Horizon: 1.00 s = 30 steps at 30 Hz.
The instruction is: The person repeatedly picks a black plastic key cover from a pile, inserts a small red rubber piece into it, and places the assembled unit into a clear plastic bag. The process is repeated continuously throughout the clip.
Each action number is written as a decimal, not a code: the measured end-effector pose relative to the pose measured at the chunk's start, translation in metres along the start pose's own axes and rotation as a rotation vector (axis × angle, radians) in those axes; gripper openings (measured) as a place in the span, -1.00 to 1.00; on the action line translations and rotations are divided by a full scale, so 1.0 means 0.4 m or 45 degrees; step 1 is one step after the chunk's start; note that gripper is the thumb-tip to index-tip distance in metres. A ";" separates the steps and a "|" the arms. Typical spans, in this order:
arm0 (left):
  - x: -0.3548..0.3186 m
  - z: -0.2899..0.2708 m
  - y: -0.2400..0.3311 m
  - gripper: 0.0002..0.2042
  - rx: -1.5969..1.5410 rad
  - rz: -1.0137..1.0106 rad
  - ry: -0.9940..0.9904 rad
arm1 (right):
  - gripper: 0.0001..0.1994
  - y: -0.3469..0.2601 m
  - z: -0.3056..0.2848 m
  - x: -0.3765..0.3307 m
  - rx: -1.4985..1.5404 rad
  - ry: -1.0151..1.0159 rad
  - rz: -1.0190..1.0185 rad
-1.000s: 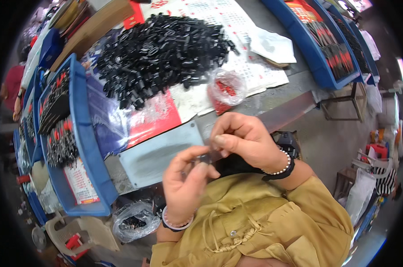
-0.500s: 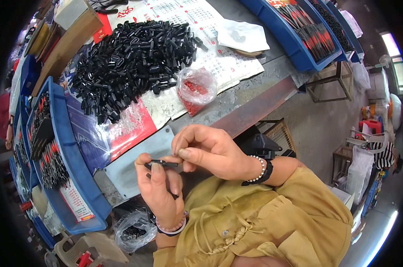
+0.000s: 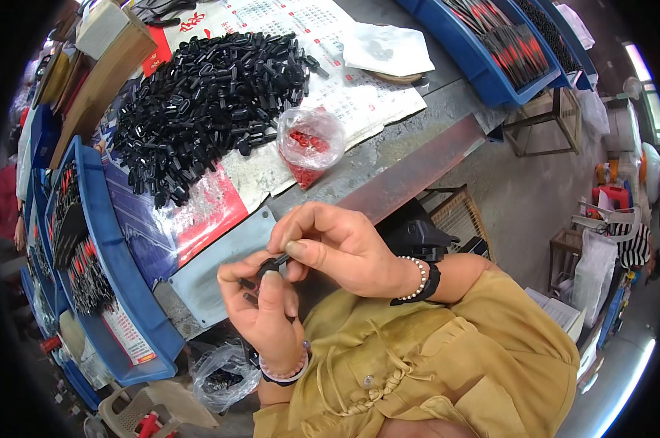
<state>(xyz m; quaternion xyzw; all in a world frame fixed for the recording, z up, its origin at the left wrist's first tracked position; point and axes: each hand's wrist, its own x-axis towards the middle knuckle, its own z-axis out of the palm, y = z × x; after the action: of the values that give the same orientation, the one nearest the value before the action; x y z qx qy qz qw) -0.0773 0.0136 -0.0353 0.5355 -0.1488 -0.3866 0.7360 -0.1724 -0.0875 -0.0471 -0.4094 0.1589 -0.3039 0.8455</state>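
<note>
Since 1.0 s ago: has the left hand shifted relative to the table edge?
Cannot tell: the camera itself moved. The left hand holds the small black part just off the table edge, as before.

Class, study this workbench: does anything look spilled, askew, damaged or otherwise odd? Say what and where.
Nothing looks damaged or spilled. The black plastic parts lie in a loose heap on the paper sheet, and a small clear bag of red pieces sits beside it. Both hands, left hand and right hand, pinch one small black part.

Small black part (image 3: pixel 271 264) mostly hidden by hands, shape unclear; blue tray (image 3: pixel 483 51) cut by edge
</note>
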 end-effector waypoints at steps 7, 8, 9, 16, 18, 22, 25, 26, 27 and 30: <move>0.000 -0.016 0.012 -0.78 0.745 0.321 -0.209 | -0.89 -0.018 -0.015 -0.005 -0.165 0.028 0.004; -0.005 -0.015 0.016 -0.76 0.745 0.243 -0.177 | -0.89 -0.022 -0.017 -0.008 -0.168 0.019 0.033; -0.013 -0.014 0.022 -0.75 0.745 0.165 -0.145 | -0.89 -0.025 -0.019 -0.009 -0.171 0.009 0.054; -0.014 -0.018 0.056 -0.76 0.557 -0.163 -0.246 | -0.90 -0.019 -0.025 0.010 -0.229 0.099 0.002; -0.019 -0.016 0.055 -0.76 0.505 -0.159 -0.266 | -0.88 -0.023 -0.026 0.012 -0.243 0.042 0.032; -0.026 -0.010 0.044 -0.78 0.402 -0.118 -0.251 | -0.89 -0.040 -0.023 0.004 -0.049 0.044 0.206; -0.026 -0.009 0.039 -0.79 0.383 -0.066 -0.213 | -0.89 -0.046 -0.021 0.007 0.032 0.028 0.241; -0.025 -0.009 0.039 -0.79 0.385 -0.058 -0.217 | -0.89 -0.046 -0.021 0.007 0.031 0.026 0.240; -0.025 -0.010 0.038 -0.80 0.402 -0.051 -0.216 | -0.89 -0.046 -0.021 0.008 0.030 0.024 0.240; -0.025 -0.012 0.036 -0.81 0.411 -0.045 -0.214 | -0.89 -0.042 -0.021 0.007 -0.009 0.022 0.217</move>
<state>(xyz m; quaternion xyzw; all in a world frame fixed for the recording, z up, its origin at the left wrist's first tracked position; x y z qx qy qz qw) -0.0750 0.0259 -0.0222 0.6150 -0.2604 -0.4139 0.6186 -0.1809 -0.1025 -0.0389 -0.3945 0.2016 -0.2339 0.8654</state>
